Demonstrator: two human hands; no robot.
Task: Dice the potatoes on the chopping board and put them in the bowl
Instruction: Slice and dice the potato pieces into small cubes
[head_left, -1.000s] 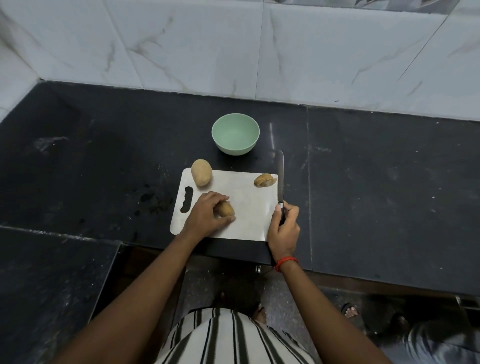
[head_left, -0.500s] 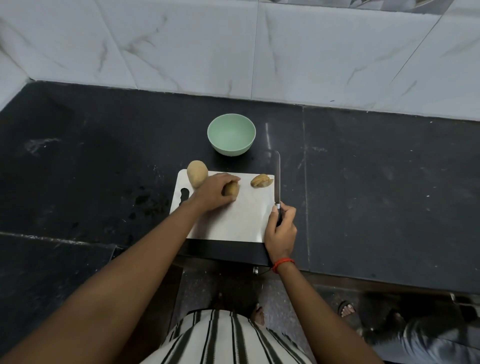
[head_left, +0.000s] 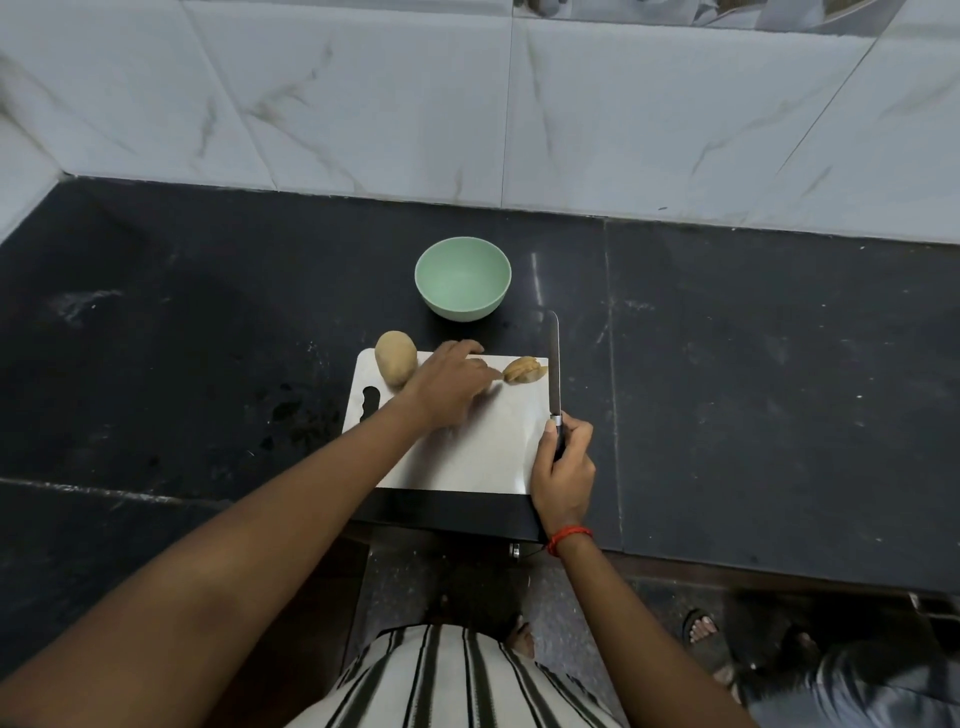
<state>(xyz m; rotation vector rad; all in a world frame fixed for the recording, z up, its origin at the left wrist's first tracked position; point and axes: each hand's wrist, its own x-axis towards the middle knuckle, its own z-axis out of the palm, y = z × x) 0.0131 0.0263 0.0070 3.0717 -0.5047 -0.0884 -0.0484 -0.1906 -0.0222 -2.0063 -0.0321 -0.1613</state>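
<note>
A whole potato (head_left: 396, 358) sits at the far left corner of the white chopping board (head_left: 467, 457), partly overhanging its far edge. Near the far right corner lies a cut potato piece (head_left: 524, 371), its pale slices fanned together. The left hand (head_left: 451, 387) lies palm down on the board between the two, its fingers stretched toward the cut piece, the fingertips just beside or touching it. Whether anything is held under the palm cannot be told, since the back of the hand hides what is beneath.

The right hand (head_left: 565, 467) is closed around the dark handle of a knife (head_left: 555, 374) at the board's right edge. The blade points away from the person, running along that edge and reaching past the far corner.

The green bowl (head_left: 462, 278) stands on the black worktop (head_left: 779, 389) just beyond the board, holding nothing visible. A red thread band (head_left: 569, 537) circles the right wrist. White marbled wall tiles (head_left: 467, 104) rise behind the worktop.
</note>
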